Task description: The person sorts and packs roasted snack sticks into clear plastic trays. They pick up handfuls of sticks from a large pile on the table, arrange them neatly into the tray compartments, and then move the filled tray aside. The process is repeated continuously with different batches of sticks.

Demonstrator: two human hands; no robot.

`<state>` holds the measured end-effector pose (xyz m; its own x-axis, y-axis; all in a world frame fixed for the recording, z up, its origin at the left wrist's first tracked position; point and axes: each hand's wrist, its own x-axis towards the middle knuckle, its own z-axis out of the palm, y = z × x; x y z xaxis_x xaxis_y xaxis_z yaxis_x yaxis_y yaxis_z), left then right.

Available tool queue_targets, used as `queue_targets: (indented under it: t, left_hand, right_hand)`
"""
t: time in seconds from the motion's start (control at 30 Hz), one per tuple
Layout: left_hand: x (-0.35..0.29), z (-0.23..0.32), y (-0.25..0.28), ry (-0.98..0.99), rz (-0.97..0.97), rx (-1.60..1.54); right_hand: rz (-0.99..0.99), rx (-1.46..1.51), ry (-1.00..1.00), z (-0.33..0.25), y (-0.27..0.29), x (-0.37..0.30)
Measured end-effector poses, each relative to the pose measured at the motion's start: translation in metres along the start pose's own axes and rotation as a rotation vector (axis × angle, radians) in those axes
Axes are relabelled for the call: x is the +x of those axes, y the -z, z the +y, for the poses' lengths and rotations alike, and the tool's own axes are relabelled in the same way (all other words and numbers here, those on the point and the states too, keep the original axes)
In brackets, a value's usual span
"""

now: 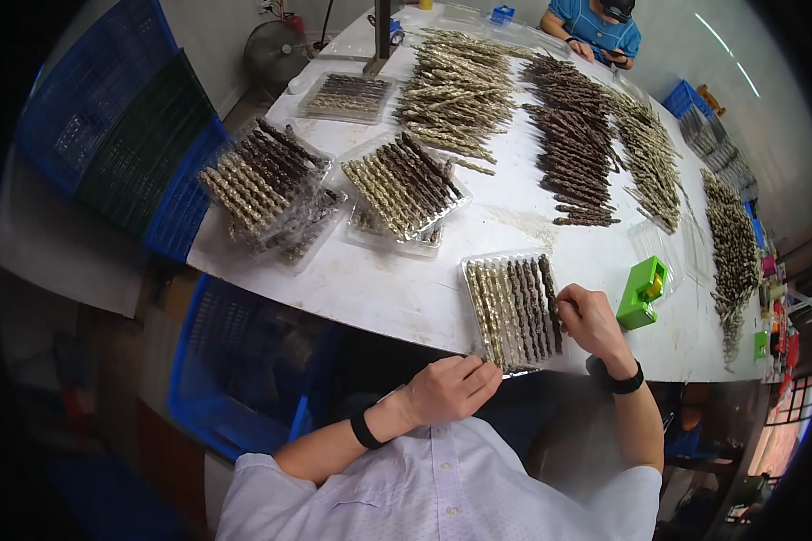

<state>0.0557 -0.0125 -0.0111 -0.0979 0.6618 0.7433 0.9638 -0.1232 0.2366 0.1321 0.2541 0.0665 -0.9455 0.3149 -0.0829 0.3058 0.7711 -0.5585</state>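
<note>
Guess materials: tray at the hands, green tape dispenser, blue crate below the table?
Tray: likely thin clear plastic, glossy; see-through, glinting rim. Tape dispenser: probably moulded plastic, smooth satin; uniform bright green, clean edges. Crate: likely plastic, apparently semi-matte; even blue, latticed wall.

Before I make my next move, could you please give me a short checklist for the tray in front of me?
1. Tray on the table: ok, by the near edge.
2. Rods side by side: ok, gold left, dark right.
3. Left grip at the tray's near end: ok.
4. Right grip at the tray's right side: ok; firmness, cannot tell.
5. Tape dispenser apart from the tray: ok, to its right.
6. Clear lid on the tray: cannot tell.
</note>
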Motion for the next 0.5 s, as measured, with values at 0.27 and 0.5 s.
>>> queue_targets:
  t: [0.27,0.5]
  left_hand:
    - [0.031,-0.015,0.05,0.006,-0.005,0.029]
    - [0.053,-0.08,0.093,0.153,0.068,0.351]
  right_hand:
    - [0.064,0.133,-0.023,-0.045,0.033,0.021]
    - [0.044,0.137,0.13,-0.084,0.029,0.129]
